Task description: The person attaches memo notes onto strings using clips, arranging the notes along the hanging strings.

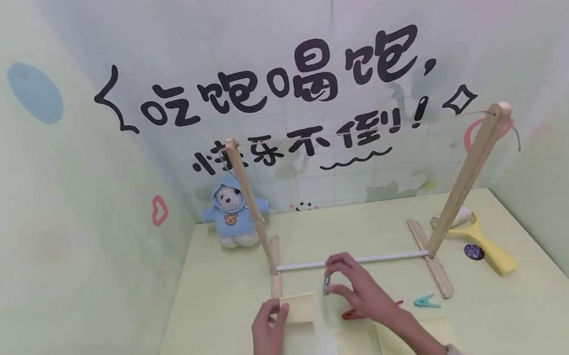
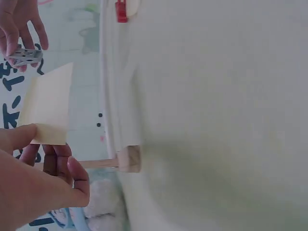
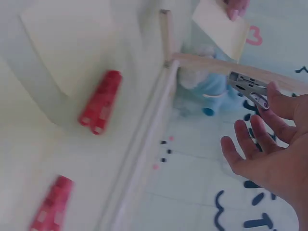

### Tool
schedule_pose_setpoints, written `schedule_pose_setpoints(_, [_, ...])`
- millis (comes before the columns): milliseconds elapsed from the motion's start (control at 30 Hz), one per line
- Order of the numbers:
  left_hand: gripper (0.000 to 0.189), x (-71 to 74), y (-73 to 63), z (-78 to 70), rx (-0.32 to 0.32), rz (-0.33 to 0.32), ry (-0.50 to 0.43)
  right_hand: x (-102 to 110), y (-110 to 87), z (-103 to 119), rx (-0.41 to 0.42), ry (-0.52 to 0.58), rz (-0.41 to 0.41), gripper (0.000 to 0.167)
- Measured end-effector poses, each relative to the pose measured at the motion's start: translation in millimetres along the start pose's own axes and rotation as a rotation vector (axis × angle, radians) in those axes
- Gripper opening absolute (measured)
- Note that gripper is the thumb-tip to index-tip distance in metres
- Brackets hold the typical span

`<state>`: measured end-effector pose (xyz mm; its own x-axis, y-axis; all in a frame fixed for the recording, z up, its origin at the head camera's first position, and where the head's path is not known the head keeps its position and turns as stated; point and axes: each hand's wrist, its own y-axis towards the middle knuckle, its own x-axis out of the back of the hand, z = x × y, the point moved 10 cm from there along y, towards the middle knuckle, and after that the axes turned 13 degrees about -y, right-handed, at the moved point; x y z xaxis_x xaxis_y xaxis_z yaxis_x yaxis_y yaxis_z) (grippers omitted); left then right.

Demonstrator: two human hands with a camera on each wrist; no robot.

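My left hand point(image 1: 268, 330) pinches one edge of a pale yellow paper square point(image 1: 299, 308) between thumb and fingers. In the left wrist view the paper point(image 2: 48, 101) stands up from the fingertips, raised off the table. My right hand point(image 1: 359, 290) pinches a grey clothespin point(image 1: 327, 283) by one end, to the right of the paper. Its free end points toward the left hand in the right wrist view, where the clothespin point(image 3: 249, 87) shows clearly and the other fingers are spread loosely below it. Paper and clothespin are apart.
A wooden stand has two posts point(image 1: 465, 183), a string point(image 1: 362, 130) between their tops and a white rod point(image 1: 385, 257) low down. Red clothespins point(image 3: 101, 102), a teal clothespin point(image 1: 426, 301) and paper sheets point(image 1: 356, 350) lie in front. A plush bear point(image 1: 233, 228) and yellow-handled roller point(image 1: 489, 246) sit behind.
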<state>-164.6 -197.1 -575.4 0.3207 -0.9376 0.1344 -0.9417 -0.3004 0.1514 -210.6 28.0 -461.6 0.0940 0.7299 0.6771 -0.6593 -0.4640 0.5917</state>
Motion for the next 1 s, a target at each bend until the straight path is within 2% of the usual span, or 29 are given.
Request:
schedule_pose_setpoints(100, [0.02,-6.2,20.1,-32.9,0.022,0.046,-0.065,36,29.1,9,0.034,0.014,-0.036,0.03])
schedule_pose_setpoints(233, [0.021,-17.0,46.4,-69.6,0.059,0.096,-0.145,82,64.0,23,0.064,0.037,-0.076,0.032])
schedule_pose_setpoints(400, [0.023,-28.4,77.8,-110.7,0.027,0.14,-0.179,132,97.7,42,0.102,0.047,-0.123,0.033])
schedule_pose_setpoints(533, [0.027,-29.4,97.8,-145.2,0.0,0.148,-0.196,164,128.4,57,0.121,0.048,-0.174,0.028])
schedule_pose_setpoints(767, [0.025,-29.1,121.2,-206.6,-0.063,0.141,-0.287,205,188.1,70,0.096,0.021,-0.243,0.019])
schedule_pose_setpoints(1000, [0.024,-39.0,141.9,-243.2,-0.098,0.141,-0.29,221,224.1,61,0.052,0.028,-0.286,0.016])
